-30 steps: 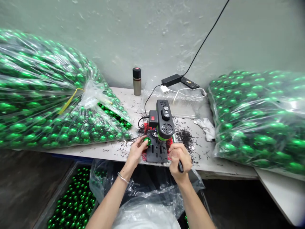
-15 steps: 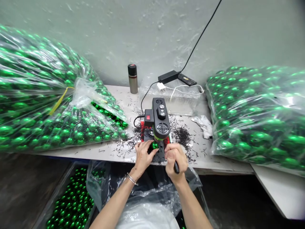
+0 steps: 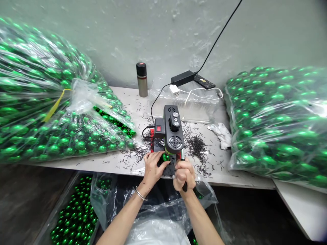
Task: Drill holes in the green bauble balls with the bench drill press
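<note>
A small black bench machine (image 3: 173, 127) with round vents, buttons and a red switch stands near the table's front edge. Beneath its head sits a shiny green ball (image 3: 166, 157). My left hand (image 3: 152, 166) pinches this ball between thumb and fingers, steadying it on the dark base plate. Wrapped round the black lever handle (image 3: 185, 186) at the machine's right side is my right hand (image 3: 184, 173), its fingers closed. The contact between machine head and ball is partly hidden from above.
Large clear bags of green balls flank the machine, one on the left (image 3: 46, 136) and one on the right (image 3: 276, 129). Black shavings (image 3: 196, 148) litter the table. Behind are a flask (image 3: 142, 80), a power adapter (image 3: 182, 78) and a clear plastic tray (image 3: 163, 109). A white glove-like cloth (image 3: 221, 135) lies right.
My right hand has moved a little left and down with the lever handle, which is more upright in view. My left hand stays at the ball. The view has shifted slightly.
</note>
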Demonstrator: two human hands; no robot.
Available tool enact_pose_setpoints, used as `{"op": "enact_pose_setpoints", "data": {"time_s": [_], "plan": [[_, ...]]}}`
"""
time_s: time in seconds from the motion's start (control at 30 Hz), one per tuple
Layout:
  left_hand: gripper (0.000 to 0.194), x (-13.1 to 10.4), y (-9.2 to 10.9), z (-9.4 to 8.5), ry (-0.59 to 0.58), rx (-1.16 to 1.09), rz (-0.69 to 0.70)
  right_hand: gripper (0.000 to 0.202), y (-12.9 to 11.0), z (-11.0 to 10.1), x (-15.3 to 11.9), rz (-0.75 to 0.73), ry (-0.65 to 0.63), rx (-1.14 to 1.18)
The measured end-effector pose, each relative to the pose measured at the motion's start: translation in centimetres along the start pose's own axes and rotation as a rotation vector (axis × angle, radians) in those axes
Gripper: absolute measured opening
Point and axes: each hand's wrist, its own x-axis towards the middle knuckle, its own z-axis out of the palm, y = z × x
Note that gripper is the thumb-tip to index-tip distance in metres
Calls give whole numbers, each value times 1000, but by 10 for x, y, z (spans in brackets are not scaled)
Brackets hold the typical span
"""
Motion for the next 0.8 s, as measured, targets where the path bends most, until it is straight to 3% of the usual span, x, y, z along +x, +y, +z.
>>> {"op": "enact_pose_setpoints", "data": {"time_s": [0.2,0.4,0.6,0.7,0.8], "plan": [[24,-1,-1,0,9,15,-1,26,-2,-1,3,23,-35,22],[26,-2,-5,2,9,4,13,25,-2,-4,10,-48,-122,27],[26,3,-3,3,49,-47,-16,27,-29,-11,50,86,-94,66],[28,-11,2,-3,105,-82,-12,27,-44,-16,78,208,-125,87],[36,-41,4,-14,125,-59,100,25,-50,-20,90,237,-174,89]]}}
